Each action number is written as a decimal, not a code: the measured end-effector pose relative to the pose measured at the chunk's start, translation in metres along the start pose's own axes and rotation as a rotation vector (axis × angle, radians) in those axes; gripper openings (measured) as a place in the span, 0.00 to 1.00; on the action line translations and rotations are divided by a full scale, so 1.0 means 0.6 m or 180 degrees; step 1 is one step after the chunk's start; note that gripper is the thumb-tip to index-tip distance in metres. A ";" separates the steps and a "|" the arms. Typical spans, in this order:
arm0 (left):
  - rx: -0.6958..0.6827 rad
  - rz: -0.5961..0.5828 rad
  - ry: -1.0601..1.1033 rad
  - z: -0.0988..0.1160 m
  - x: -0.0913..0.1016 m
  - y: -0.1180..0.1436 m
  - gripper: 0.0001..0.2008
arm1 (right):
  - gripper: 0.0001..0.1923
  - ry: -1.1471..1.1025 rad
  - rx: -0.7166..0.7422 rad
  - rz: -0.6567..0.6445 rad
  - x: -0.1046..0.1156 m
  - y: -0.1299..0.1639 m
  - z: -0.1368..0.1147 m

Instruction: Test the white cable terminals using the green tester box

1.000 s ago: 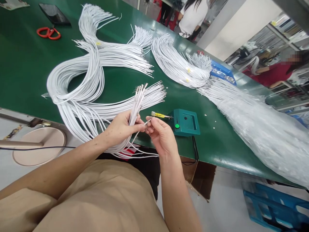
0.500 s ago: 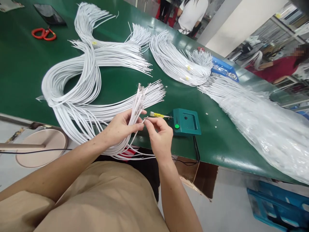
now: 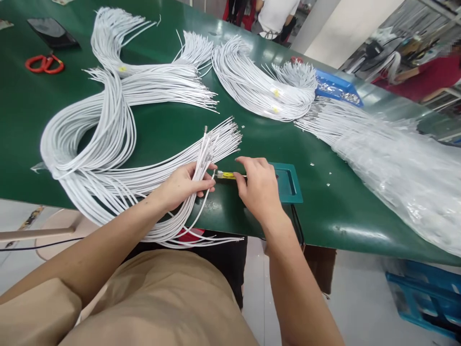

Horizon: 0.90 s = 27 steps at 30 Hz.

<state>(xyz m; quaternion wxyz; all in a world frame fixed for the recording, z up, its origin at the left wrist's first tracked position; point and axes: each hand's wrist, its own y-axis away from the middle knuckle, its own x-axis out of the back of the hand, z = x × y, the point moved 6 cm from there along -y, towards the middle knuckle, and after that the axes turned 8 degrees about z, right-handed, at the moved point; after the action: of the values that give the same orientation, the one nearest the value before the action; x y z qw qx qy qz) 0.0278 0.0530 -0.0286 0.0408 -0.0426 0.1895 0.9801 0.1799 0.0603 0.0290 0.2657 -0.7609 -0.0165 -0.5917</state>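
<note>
My left hand [image 3: 187, 185] is closed around a bunch of white cables [image 3: 203, 154], whose metal-tipped ends stand up past the fingers. One cable's end sits apart from the bunch, close to the butt of a small yellow-handled screwdriver [image 3: 226, 175]. Over a teal box [image 3: 298, 185] with a recessed top hovers my right hand [image 3: 260, 187], fingers bent but apart. Its thumb reaches the front end of the screwdriver's handle, and the index finger stays above the shaft. The screwdriver's tip and the box's left part are hidden by this hand.
Several bundles of white cables [image 3: 154, 86] lie across the green table [image 3: 165, 125]. Orange-handled scissors [image 3: 45, 63] and a dark phone [image 3: 53, 33] are at far left. Plastic-wrapped cables [image 3: 403, 168] and a blue tray [image 3: 338, 87] are at right. Other people stand beyond the table.
My right hand has let go of the single cable's end and moved right, over the teal box and the screwdriver. The left hand keeps its bunch. The view has shifted slightly.
</note>
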 end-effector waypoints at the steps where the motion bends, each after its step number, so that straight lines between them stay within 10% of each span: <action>1: -0.0032 0.0026 -0.0119 0.000 -0.002 -0.004 0.21 | 0.09 0.0039 -0.0013 -0.0175 -0.004 -0.004 0.009; 27: -0.0486 0.0047 -0.0530 0.004 -0.003 -0.016 0.20 | 0.05 -0.1621 -0.0693 -0.0448 -0.021 -0.029 -0.003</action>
<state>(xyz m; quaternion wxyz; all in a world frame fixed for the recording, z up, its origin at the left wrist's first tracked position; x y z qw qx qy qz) 0.0306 0.0626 -0.0295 0.0458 0.0374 0.1106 0.9921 0.1686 0.0785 0.0244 0.1280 -0.9061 -0.0719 -0.3968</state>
